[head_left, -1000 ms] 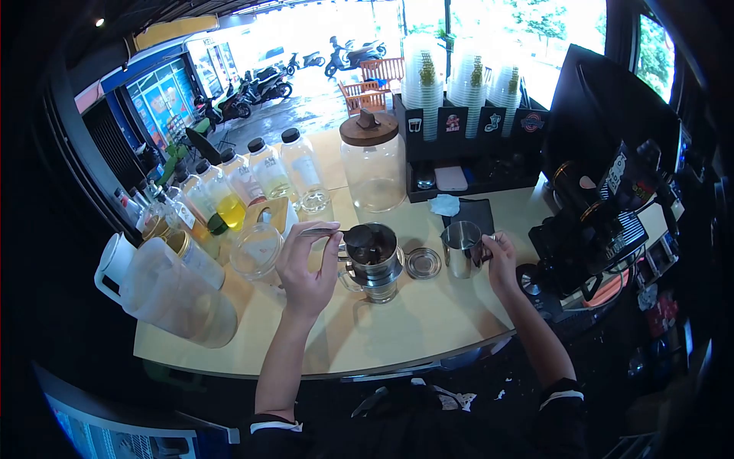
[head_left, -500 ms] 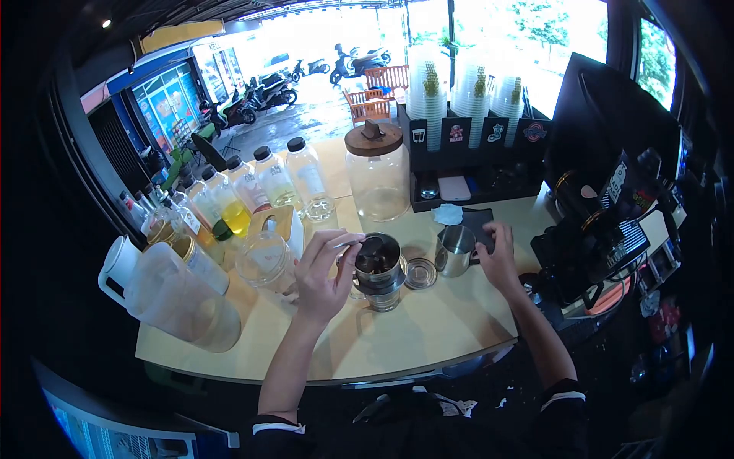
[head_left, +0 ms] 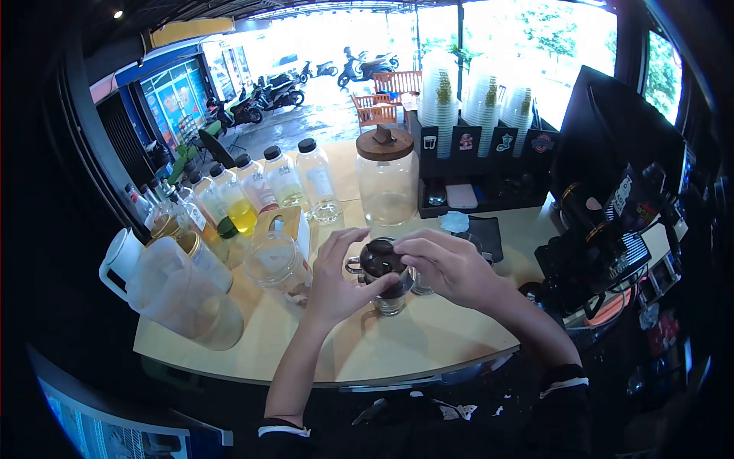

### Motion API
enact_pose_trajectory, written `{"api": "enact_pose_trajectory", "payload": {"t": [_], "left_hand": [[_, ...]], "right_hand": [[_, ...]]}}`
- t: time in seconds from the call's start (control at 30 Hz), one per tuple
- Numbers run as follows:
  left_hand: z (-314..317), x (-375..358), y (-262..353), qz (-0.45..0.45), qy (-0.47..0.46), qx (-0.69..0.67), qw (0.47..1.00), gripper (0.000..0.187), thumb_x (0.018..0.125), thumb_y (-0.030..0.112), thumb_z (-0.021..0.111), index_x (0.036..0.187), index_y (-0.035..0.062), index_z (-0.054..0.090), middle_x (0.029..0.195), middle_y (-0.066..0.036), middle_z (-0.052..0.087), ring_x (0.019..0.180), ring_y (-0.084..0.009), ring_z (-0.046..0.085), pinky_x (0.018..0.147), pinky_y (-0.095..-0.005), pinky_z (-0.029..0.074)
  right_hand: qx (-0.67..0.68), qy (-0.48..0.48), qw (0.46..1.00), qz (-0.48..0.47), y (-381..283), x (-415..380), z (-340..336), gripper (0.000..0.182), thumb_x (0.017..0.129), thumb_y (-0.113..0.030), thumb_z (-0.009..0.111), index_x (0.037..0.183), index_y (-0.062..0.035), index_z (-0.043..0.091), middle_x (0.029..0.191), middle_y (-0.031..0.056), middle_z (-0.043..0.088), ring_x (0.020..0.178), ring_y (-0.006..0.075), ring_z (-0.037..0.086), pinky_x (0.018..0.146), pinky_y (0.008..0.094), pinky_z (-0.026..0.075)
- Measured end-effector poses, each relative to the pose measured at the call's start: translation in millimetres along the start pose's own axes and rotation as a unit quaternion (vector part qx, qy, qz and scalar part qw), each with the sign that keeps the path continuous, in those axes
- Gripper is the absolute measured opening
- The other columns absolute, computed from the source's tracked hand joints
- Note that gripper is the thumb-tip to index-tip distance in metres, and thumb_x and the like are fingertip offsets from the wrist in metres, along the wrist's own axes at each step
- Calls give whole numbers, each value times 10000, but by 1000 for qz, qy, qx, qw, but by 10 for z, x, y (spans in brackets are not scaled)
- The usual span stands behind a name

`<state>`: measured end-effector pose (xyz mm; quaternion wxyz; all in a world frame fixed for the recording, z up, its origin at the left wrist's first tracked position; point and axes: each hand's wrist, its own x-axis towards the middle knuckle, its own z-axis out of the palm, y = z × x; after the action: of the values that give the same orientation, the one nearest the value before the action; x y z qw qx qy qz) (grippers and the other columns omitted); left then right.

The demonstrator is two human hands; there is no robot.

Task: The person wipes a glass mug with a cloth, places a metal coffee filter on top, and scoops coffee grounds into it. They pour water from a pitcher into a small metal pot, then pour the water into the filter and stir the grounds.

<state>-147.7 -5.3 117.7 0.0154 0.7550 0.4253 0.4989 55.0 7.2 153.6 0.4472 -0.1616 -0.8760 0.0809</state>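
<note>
Brown-lidded jar [head_left: 388, 191] beyond both hands [head_left: 336, 284]

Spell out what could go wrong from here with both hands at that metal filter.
The metal filter sits on top of a glass cup, so a bump from the left hand or right hand could tip it. The spoon might catch its rim. The left wrist could nudge the clear jar.
</note>
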Motion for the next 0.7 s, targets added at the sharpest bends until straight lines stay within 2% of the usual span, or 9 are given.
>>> {"api": "enact_pose_trajectory", "payload": {"t": [0.03,0.07,0.1,0.13,0.23,0.3,0.47,0.7], "left_hand": [[11,-23,-38,-3,1,2,1000,633,587,234,841,1123,36,567,1017,-112,604,978,-246,601,843,-355,481],[36,-53,-87,-51,-37,-25,998,721,557,288,861,1154,31,549,1056,-116,606,999,-229,600,858,-345,478],[64,-86,-132,-99,-74,-51,991,809,528,342,880,1185,26,530,1095,-121,607,1020,-213,599,874,-335,476],[104,-114,-161,-115,-84,-60,988,793,542,352,878,1162,-7,539,1085,-139,617,1006,-231,607,851,-354,492],[202,-123,-242,-130,-93,-126,979,799,522,338,885,1160,-4,546,1047,-136,639,953,-216,635,820,-334,510],[220,-141,-294,-120,-84,-107,983,768,519,322,887,1134,1,558,1006,-131,654,923,-208,650,799,-325,522],[214,-138,-273,-125,-84,-104,983,708,533,308,880,1088,0,565,979,-131,658,885,-212,657,801,-328,520],[262,-164,-249,-134,-58,-116,982,716,520,320,885,1062,-2,545,937,-126,652,875,-218,653,795,-333,518]], "right_hand": [[-3,-26,999,19,-17,-33,-20,180,837,-86,610,999,-32,552,938,95,605,795,287,621,668,356,507],[-5,-52,998,38,-20,-63,-27,183,835,-97,614,986,-27,539,926,95,599,801,289,618,665,363,504],[-1,-54,998,37,-3,-89,-14,183,835,-97,614,986,-27,539,926,95,599,801,289,618,665,363,504],[-20,-73,997,5,25,-110,2,192,829,-104,617,981,-26,532,934,94,594,812,283,615,673,359,503],[-61,-104,992,-35,21,-109,-76,200,814,-108,623,966,-27,522,945,91,584,831,271,609,691,352,501],[-80,-117,989,-45,36,-98,-60,199,805,-105,626,956,-29,520,948,89,579,839,265,606,699,348,500],[-70,-98,987,-104,83,-153,55,203,777,-88,638,939,-31,530,938,84,578,833,245,612,703,341,509],[-81,-88,986,-116,80,-221,60,207,762,-97,660,920,-22,548,956,97,595,840,247,623,692,331,522]]}}
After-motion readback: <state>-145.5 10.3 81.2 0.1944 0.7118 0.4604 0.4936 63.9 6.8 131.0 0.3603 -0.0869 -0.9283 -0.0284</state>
